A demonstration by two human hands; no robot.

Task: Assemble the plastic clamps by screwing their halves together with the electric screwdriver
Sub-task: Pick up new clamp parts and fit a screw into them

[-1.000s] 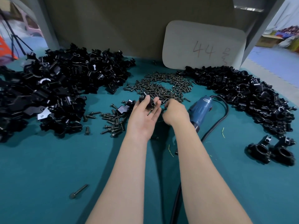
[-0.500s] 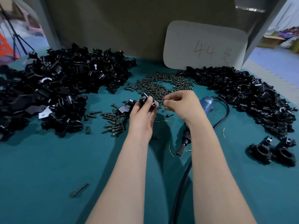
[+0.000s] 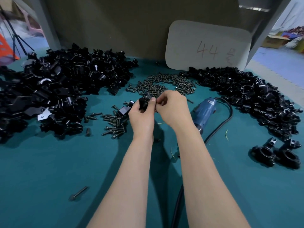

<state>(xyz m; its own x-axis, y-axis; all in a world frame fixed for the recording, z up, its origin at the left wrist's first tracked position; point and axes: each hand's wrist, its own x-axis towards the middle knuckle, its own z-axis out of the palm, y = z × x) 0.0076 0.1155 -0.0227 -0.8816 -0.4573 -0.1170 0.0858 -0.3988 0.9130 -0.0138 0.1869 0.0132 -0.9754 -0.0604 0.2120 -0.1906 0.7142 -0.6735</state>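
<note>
My left hand [image 3: 142, 115] grips a black plastic clamp part [image 3: 144, 102] above the green table, in the middle of the view. My right hand [image 3: 172, 107] is pressed against it from the right, its curled fingertips pinched at the part; what they pinch is hidden. The blue electric screwdriver [image 3: 204, 112] lies on the table just right of my right wrist, untouched. A heap of small dark screws [image 3: 164, 85] lies behind my hands, and longer bolts [image 3: 113, 123] are scattered to the left of my left hand.
Big piles of black clamp halves lie at the left [image 3: 54, 89] and right [image 3: 255, 96]. Two assembled clamps [image 3: 276, 153] stand at the right front. A white card marked 44 [image 3: 208, 46] leans at the back. A lone bolt [image 3: 78, 193] lies near the front; the screwdriver's cable [image 3: 220, 127] loops right.
My right hand left the screwdriver, rose from the table and closed in on the clamp part in my left hand. The screwdriver now lies uncovered to the right.
</note>
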